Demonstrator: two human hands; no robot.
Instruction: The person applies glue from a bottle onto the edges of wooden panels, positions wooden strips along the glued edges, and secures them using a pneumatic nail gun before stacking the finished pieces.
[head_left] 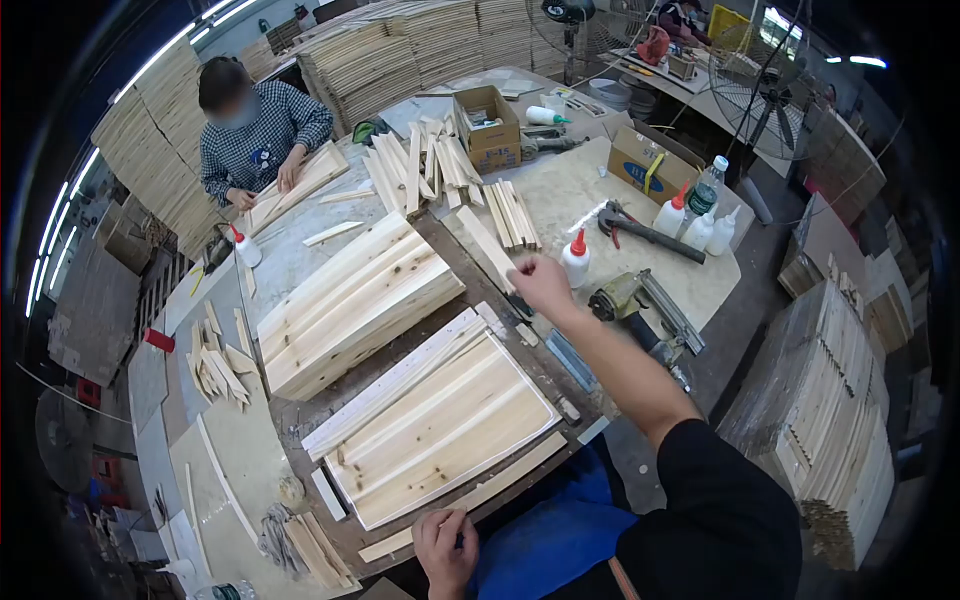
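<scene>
My right hand [542, 284] reaches across the bench with its fingers closed on the near end of a flat wooden strip [484, 246]. Just beyond it stands a white glue bottle [575, 258] with a red tip. My left hand [445, 550] is at the front edge of the bench, fingers curled in, with nothing visible in them. Close to it lies a long thin wooden strip [470, 494]. In front of me a pale knotty wooden panel [445, 425] lies flat, with narrow strips along its far side. Behind it is a stack of similar panels [360, 300].
A nail gun [640, 305] and a hammer [655, 235] lie at the right, near several glue bottles and a cardboard box [650, 165]. Bundles of wooden strips [425, 165] lie further back. Across the bench a co-worker [258, 135] handles a wooden board [300, 185].
</scene>
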